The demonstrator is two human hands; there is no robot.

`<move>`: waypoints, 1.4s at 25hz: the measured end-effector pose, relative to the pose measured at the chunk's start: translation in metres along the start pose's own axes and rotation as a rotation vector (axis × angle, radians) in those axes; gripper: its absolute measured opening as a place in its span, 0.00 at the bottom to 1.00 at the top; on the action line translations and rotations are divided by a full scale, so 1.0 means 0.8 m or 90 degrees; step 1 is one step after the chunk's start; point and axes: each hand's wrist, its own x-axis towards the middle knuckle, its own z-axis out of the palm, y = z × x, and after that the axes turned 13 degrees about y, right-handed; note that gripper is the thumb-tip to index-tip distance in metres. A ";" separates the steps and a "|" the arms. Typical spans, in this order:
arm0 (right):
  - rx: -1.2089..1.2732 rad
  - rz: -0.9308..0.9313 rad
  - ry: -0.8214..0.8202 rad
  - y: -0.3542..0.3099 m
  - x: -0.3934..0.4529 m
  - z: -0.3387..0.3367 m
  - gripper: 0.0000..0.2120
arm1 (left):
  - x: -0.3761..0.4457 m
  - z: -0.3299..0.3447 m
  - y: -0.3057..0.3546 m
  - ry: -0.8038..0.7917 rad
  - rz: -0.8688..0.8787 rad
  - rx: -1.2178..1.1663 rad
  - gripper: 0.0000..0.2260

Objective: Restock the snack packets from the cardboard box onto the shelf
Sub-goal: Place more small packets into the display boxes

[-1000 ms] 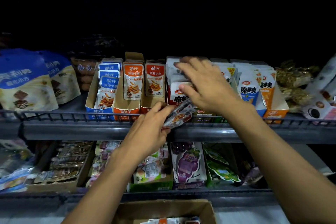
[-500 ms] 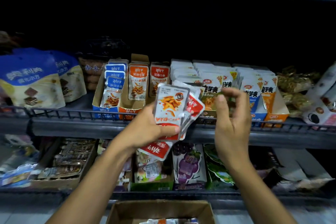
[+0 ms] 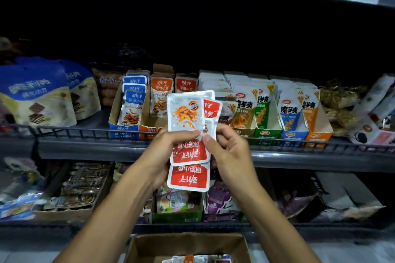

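Note:
I hold a fanned bunch of red-and-silver snack packets (image 3: 185,117) upright in front of the middle shelf (image 3: 85,147). My left hand (image 3: 164,151) grips the bunch from the left, thumb across the front. My right hand (image 3: 229,153) pinches the packets' right edge with thumb and fingers. The front packets are turned upside down, red labels at the bottom. The cardboard box (image 3: 186,245) sits open at the bottom centre with more packets inside. Behind the bunch stand display trays of the same brand in blue (image 3: 130,104) and orange (image 3: 160,96).
White konjac snack packs (image 3: 288,109) fill trays to the right on the middle shelf. Big blue bags (image 3: 34,94) stand at the left. The lower shelf (image 3: 192,225) holds a grape-print pack (image 3: 220,196) and flat trays of packets (image 3: 79,188). A wire rail (image 3: 64,132) runs along the shelf front.
My right hand left the shelf packs and came down to the bunch, now pinching its edge. My left hand raised the packets and turned them upright.

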 end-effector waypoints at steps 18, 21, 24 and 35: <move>0.144 0.074 0.085 0.004 0.012 0.010 0.07 | -0.002 -0.013 0.016 0.007 0.043 0.034 0.25; 0.085 0.102 0.052 -0.001 0.011 0.006 0.10 | -0.002 -0.016 0.020 -0.006 0.046 0.075 0.21; 0.048 0.073 0.042 -0.006 0.012 0.001 0.10 | -0.001 -0.019 0.023 -0.024 0.045 0.122 0.21; -0.095 0.090 -0.055 -0.020 0.011 -0.001 0.15 | 0.010 -0.041 0.023 0.069 -0.052 0.028 0.21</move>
